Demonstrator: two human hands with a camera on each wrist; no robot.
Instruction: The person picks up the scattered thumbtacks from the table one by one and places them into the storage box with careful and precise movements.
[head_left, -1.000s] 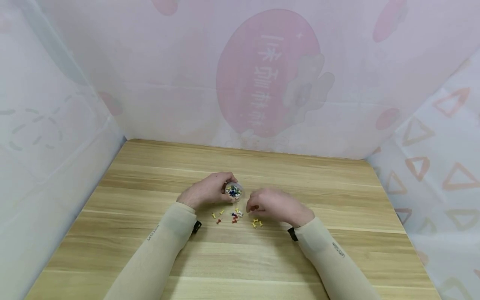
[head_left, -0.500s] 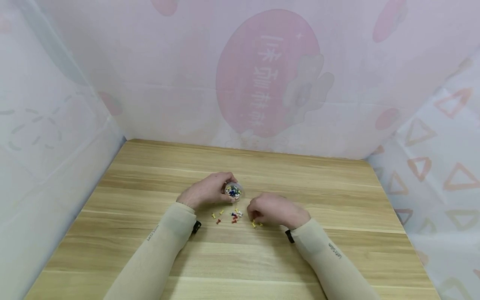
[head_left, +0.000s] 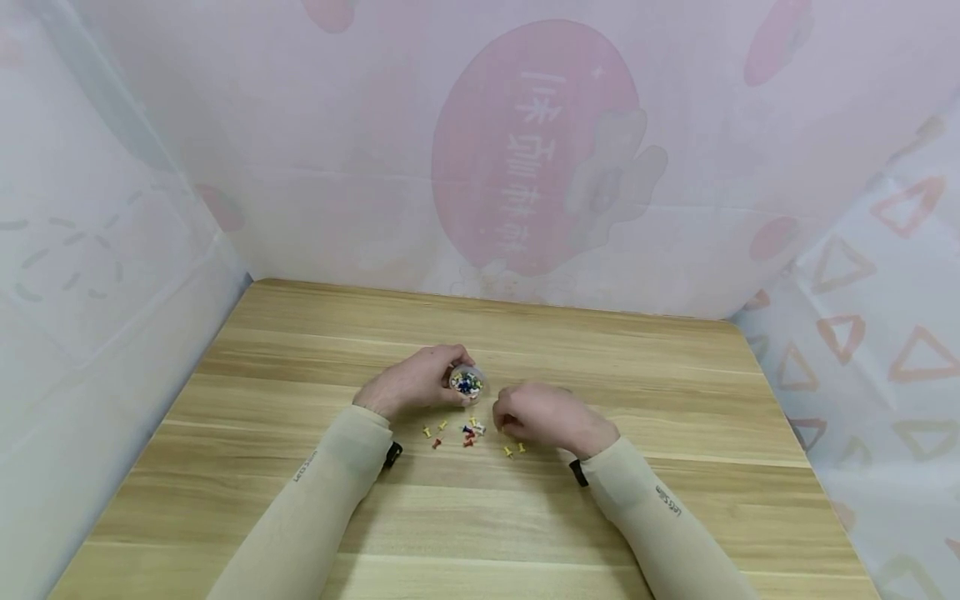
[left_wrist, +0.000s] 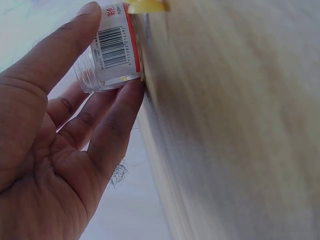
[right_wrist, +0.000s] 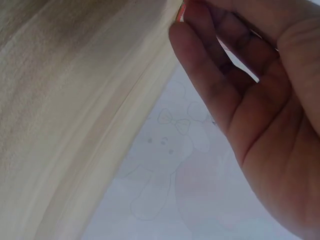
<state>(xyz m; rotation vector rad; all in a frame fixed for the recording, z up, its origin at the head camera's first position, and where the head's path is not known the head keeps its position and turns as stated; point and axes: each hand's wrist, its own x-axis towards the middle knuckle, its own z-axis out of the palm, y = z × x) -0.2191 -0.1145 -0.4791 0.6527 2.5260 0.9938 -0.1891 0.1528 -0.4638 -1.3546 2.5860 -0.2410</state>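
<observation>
My left hand (head_left: 416, 379) grips a small clear plastic jar (left_wrist: 82, 67) around its side, thumb opposite the fingers. The jar's white label carries a barcode and a red edge. Inside it, mixed push pins (head_left: 467, 384) show through the open top. My right hand (head_left: 555, 417) is just right of the jar, thumb and fingertips together on a yellow push pin that the fingers mostly hide. Below the right hand lie two yellow push pins (head_left: 507, 451). A loose cluster with blue, white and red push pins (head_left: 468, 442) lies between the hands.
More yellow push pins (head_left: 427, 432) and a red push pin (head_left: 437, 443) lie near the left wrist. The wood-grain table (head_left: 450, 517) runs back to a pale printed backdrop (head_left: 337, 208), with similar sheets at both sides.
My right hand came down to the yellow push pins, then drew slightly back toward the jar. One yellow pin has gone from that group. The left hand and jar stayed put.
</observation>
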